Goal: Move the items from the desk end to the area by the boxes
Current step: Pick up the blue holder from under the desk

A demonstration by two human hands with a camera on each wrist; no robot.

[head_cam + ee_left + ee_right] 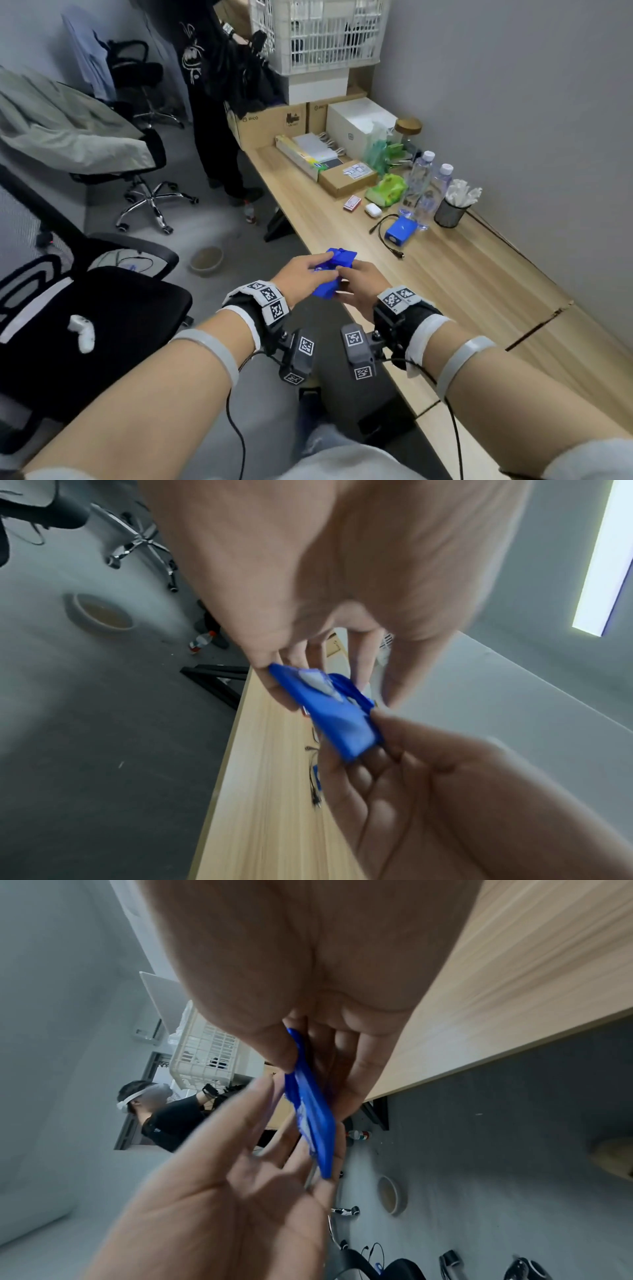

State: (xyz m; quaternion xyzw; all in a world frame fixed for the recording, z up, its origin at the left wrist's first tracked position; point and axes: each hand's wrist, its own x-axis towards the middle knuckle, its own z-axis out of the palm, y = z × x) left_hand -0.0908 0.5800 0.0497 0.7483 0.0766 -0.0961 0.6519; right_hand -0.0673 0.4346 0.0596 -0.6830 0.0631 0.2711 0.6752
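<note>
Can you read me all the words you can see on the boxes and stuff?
"PICO": on the brown cardboard box at the far end of the desk.
The logo beside it, the label on the small flat box, the bottle labels and the square codes on the wrist bands are too small or blurred to read.

The blue item [334,274] is partly covered by the left hand [301,278] and right hand [359,291], so its shape cannot be made out. Both wrist views are smeared by blur, and the white mark on the item [316,681] cannot be read. The crate [318,34] is cut off by the top edge. The contents of the cup [450,214] are too small to be identified.
</note>
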